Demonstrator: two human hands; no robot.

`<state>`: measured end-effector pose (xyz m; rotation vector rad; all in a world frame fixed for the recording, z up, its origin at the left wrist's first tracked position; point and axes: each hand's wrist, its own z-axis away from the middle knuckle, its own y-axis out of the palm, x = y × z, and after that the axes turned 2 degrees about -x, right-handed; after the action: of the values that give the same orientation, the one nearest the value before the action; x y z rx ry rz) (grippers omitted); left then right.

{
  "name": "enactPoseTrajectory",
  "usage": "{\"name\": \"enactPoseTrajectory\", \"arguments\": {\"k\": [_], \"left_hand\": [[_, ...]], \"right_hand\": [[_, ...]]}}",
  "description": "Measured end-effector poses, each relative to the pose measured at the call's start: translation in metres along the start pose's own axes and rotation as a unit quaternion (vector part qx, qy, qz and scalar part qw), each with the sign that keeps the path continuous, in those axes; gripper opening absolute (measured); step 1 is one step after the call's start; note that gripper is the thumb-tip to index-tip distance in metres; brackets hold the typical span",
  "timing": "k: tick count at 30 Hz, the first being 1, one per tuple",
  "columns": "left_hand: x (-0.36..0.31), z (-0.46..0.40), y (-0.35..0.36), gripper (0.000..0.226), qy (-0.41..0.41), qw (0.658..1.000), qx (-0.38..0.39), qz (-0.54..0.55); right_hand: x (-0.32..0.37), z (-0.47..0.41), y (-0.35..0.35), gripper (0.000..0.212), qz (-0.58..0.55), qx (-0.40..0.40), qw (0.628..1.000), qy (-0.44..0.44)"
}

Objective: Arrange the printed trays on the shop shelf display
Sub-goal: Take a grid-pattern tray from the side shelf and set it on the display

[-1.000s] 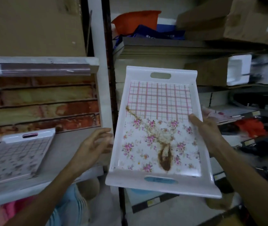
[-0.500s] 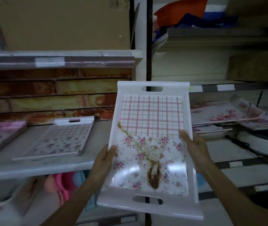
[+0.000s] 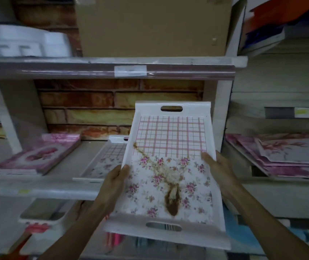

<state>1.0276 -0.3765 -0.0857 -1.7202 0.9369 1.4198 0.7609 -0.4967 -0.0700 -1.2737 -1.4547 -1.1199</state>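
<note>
From the head camera, the person holds a white printed tray (image 3: pixel 170 171) out in front of the shelving, tilted so its far end is raised toward the shelf. The left hand (image 3: pixel 115 182) clasps the tray's left rim, thumb lying over the edge onto the floral print; the right hand (image 3: pixel 218 170) clasps the right rim the same way, so both hands are closed on the tray. Its upper half shows a pink grid, the lower half small pink flowers with a brown bow-like motif, and there is a cut-out handle at each end.

On the grey shelf (image 3: pixel 42 191) behind it, just left of the held tray, a second tray of the same pattern (image 3: pixel 105 160) lies flat, partly hidden by the one in the hands. Further left on that shelf rests a pink floral tray (image 3: pixel 41 156), well apart from the others. To the right, in the next bay, a stack of pink floral trays (image 3: pixel 283 156) sits on its own shelf. A brown cardboard box (image 3: pixel 153 25) stands on the shelf above.
</note>
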Motion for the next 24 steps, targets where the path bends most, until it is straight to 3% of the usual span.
{"name": "enactPoseTrajectory", "arguments": {"k": [7, 13, 24], "left_hand": [[0.004, -0.093, -0.077, 0.031, 0.000, 1.000, -0.025, -0.016], [0.018, -0.165, -0.124, 0.031, 0.002, 0.998, -0.046, -0.036], [0.067, -0.229, -0.172, 0.031, 0.014, 0.983, 0.023, -0.181]], "right_hand": [[-0.023, -0.033, 0.104, 0.024, 0.052, 0.035, 0.998, -0.007], [-0.041, -0.053, 0.175, 0.030, 0.081, 0.026, 0.996, -0.015], [-0.093, -0.083, 0.237, 0.042, 0.184, 0.006, 0.983, 0.022]]}}
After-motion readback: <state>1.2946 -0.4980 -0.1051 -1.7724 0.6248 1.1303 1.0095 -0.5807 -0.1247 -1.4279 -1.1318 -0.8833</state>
